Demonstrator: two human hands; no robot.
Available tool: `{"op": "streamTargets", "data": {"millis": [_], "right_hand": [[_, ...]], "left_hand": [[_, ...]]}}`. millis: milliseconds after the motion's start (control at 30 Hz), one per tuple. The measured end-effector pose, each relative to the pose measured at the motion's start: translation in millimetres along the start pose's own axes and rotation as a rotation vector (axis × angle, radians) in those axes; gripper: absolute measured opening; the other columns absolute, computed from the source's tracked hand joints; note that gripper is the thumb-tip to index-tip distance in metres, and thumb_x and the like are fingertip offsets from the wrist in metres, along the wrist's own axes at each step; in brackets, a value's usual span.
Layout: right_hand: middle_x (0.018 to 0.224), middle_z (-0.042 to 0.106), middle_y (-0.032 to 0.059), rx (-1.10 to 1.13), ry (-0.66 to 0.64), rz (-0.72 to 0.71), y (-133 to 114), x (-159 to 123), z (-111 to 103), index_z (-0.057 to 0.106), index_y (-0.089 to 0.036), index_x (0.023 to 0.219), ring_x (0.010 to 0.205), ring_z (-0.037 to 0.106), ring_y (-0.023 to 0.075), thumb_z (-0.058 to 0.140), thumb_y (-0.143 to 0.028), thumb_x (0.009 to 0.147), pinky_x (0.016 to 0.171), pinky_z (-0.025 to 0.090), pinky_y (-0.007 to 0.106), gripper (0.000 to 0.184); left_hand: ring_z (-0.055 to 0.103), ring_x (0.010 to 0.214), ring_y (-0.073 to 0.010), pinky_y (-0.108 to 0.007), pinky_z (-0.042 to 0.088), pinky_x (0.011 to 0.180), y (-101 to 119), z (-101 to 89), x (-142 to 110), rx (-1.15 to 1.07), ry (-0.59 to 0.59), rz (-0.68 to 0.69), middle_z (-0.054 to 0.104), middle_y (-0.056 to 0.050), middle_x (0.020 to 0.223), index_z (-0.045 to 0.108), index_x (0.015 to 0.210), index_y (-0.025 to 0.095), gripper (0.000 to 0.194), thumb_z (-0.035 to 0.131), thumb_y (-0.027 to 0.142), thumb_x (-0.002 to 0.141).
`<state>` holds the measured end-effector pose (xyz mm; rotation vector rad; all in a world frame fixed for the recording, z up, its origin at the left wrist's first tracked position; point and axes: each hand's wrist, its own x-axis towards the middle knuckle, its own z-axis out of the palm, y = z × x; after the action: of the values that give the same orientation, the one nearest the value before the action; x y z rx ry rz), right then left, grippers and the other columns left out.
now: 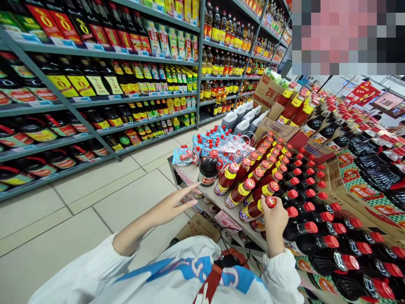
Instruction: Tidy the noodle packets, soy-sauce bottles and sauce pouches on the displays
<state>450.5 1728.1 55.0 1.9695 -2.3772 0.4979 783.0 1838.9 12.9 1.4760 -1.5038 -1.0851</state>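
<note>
Below the right hand (276,217), an upright sauce bottle (253,210) is clasped by its top, the left hand (171,207) held open, apart.

The sauce bottles (239,194) glow red-brown beneath yellow neck labels and red caps, while the squat jug (208,169) beside them is nearly black with a red cap, as are the dark bottles (303,230) nearby. Blue, white and red mingle on the pouches (221,145), the pale jugs (243,126) are whitish grey, the price card (228,221) is pink, and the cartons (363,179) carry green-and-white checks with red-orange patches. Grey-blue shelving (198,84) rises over cream floor tiles (104,185) with dark lines, and the white jacket (85,270) bears a bright blue panel.
</note>
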Motion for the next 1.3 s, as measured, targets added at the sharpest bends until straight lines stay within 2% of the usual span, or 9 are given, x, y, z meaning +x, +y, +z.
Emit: {"op": "streamTargets", "data": {"millis": [200, 367, 467, 567, 667, 800, 967, 1100, 1300], "right_hand": [[0.085, 0.074, 0.0122, 0.147, 0.048, -0.113, 7.8, -4.1, -4.2, 0.068, -0.015, 0.109, 0.071, 0.067, 0.0271, 0.058, -0.069, 0.087, 0.061, 0.041, 0.031, 0.059], [0.102, 0.071, 0.0143, 0.331, 0.373, -0.263, -2.1, -16.6, -30.6, 0.066, -0.013, 0.112, 0.053, 0.054, 0.0137, 0.054, -0.062, 0.095, 0.061, 0.046, 0.030, 0.054], [0.096, 0.071, 0.0122, 0.290, 0.257, -0.398, -24.8, -11.4, -29.1, 0.064, -0.013, 0.115, 0.062, 0.061, 0.0168, 0.049, -0.059, 0.099, 0.062, 0.047, 0.029, 0.051], [0.092, 0.072, 0.0132, 0.047, 0.021, -0.411, -55.1, 3.1, -10.2, 0.061, -0.011, 0.120, 0.078, 0.070, 0.0257, 0.053, -0.065, 0.095, 0.060, 0.046, 0.030, 0.060], [0.086, 0.073, 0.0155, -0.151, -0.122, -0.394, -78.8, 16.5, 7.2, 0.063, -0.011, 0.109, 0.074, 0.071, 0.0290, 0.056, -0.068, 0.092, 0.057, 0.044, 0.031, 0.061], [0.082, 0.073, 0.0153, -0.247, -0.134, -0.419, -88.1, 25.1, 7.7, 0.066, -0.014, 0.101, 0.074, 0.072, 0.0288, 0.055, -0.058, 0.097, 0.058, 0.045, 0.031, 0.045], [0.083, 0.075, 0.0142, -0.345, -0.174, -0.469, -81.4, 29.3, -9.7, 0.068, -0.015, 0.096, 0.078, 0.073, 0.0282, 0.058, -0.055, 0.095, 0.059, 0.045, 0.030, 0.041], [0.086, 0.075, 0.0147, -0.407, -0.231, -0.464, -75.0, 30.6, -17.4, 0.067, -0.015, 0.100, 0.081, 0.073, 0.0282, 0.060, -0.055, 0.095, 0.060, 0.045, 0.029, 0.041], [0.092, 0.073, 0.0153, -0.423, -0.242, -0.449, -70.6, 29.9, -16.8, 0.067, -0.014, 0.102, 0.091, 0.071, 0.0293, 0.059, -0.058, 0.095, 0.066, 0.047, 0.032, 0.045]], "left_hand": [[0.067, 0.110, -0.0252, -0.039, 0.057, 0.091, -19.3, 65.7, 34.7, -0.019, -0.089, 0.027, 0.064, -0.011, 0.136, 0.043, 0.151, 0.025, 0.060, 0.054, 0.044, 0.095], [0.047, 0.141, -0.0291, -0.048, 0.037, 0.118, -54.6, 132.5, 64.8, 0.082, -0.147, 0.045, 0.048, -0.013, 0.155, 0.042, 0.151, 0.021, 0.068, 0.063, 0.030, 0.087], [0.041, 0.146, -0.0288, -0.048, 0.031, 0.122, -72.0, 154.1, 77.1, 0.089, -0.163, 0.048, 0.039, -0.013, 0.161, 0.031, 0.157, 0.022, 0.081, 0.067, 0.025, 0.084], [0.054, 0.135, -0.0299, -0.045, 0.043, 0.114, -80.9, 161.3, 89.3, 0.137, -0.186, -0.007, 0.048, -0.017, 0.155, 0.021, 0.159, 0.019, 0.088, 0.067, 0.024, 0.084], [0.062, 0.125, -0.0327, -0.043, 0.050, 0.105, -82.8, 162.9, 103.4, 0.311, -0.197, -0.064, 0.058, -0.020, 0.144, 0.022, 0.156, 0.016, 0.085, 0.068, 0.031, 0.086], [0.058, 0.129, -0.0359, -0.042, 0.049, 0.104, -81.4, 170.2, 117.6, 0.493, -0.157, -0.046, 0.059, -0.024, 0.139, 0.034, 0.145, 0.015, 0.075, 0.072, 0.038, 0.085], [0.065, 0.115, -0.0337, -0.041, 0.052, 0.095, -76.6, 190.7, 119.7, 0.508, -0.164, -0.047, 0.068, -0.020, 0.121, 0.043, 0.131, 0.015, 0.054, 0.067, 0.036, 0.088], [0.065, 0.115, -0.0318, -0.039, 0.052, 0.094, -72.5, 202.7, 116.3, 0.507, -0.160, -0.026, 0.067, -0.017, 0.122, 0.045, 0.129, 0.015, 0.047, 0.065, 0.030, 0.088], [0.065, 0.115, -0.0312, -0.040, 0.052, 0.095, -70.5, 187.9, 111.9, 0.513, -0.173, 0.023, 0.068, -0.016, 0.123, 0.047, 0.137, 0.015, 0.050, 0.055, 0.014, 0.088]]}}
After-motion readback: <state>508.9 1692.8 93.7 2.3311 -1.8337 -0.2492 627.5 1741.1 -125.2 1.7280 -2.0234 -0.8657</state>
